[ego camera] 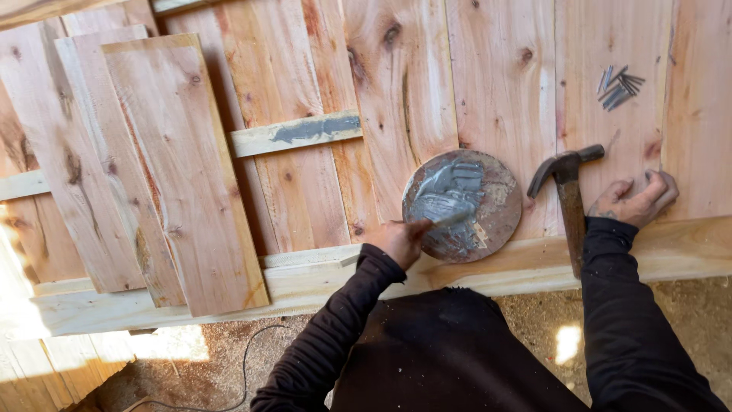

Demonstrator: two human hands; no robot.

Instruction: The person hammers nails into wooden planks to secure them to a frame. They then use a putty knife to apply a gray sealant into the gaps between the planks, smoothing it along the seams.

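My left hand (398,241) grips a small flat scraper (450,220) and presses its blade into grey paste on a round wooden disc (503,217) that lies on the planks. My right hand (635,201) rests flat on a plank, fingers spread, just right of a claw hammer (568,194) lying with its handle toward me. Both arms wear black sleeves.
A small heap of nails (619,88) lies on the planks at the far right. Several loose boards (179,172) are stacked at the left. A cross strip smeared with grey paste (309,131) shows between planks. A pale beam (496,267) runs along the near edge; sandy ground and a cable (248,358) lie below.
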